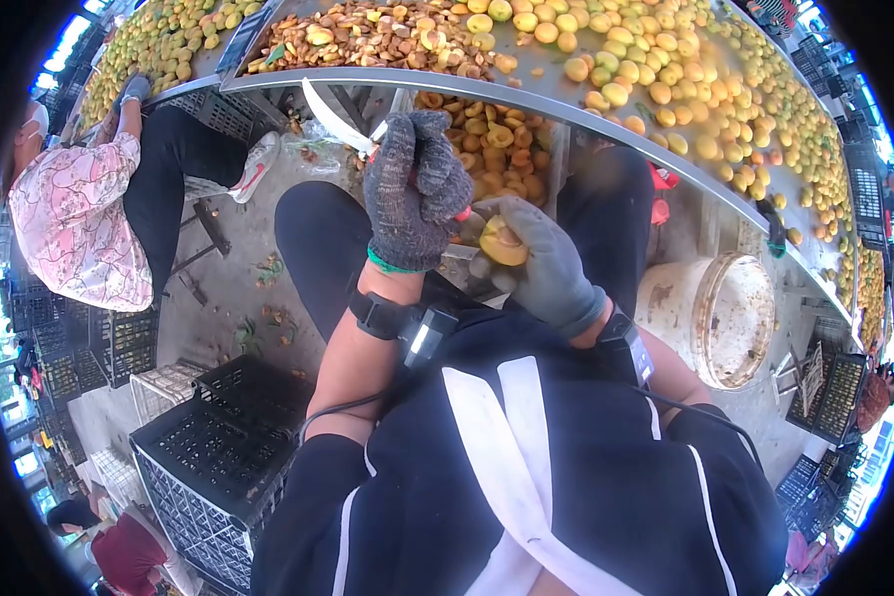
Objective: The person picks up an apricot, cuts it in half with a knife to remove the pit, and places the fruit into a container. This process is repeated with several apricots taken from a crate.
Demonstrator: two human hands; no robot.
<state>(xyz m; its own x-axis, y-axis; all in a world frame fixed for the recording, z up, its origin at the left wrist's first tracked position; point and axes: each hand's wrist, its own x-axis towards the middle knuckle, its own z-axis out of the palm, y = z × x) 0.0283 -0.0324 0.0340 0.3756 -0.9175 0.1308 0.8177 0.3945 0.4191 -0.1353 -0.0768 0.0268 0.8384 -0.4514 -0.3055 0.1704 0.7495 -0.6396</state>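
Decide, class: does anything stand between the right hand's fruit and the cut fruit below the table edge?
Only the right hand itself, curled around the fruit; otherwise nothing visible blocks the way to the cut fruit.

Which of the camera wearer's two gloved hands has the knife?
The dark-gloved left hand: the white-bladed knife juts out from it. The lighter-gloved right hand holds a yellow fruit instead.

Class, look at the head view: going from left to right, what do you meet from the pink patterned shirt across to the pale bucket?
Pink patterned shirt → white sneaker → knife blade → gloved left hand → gloved right hand → pale bucket.
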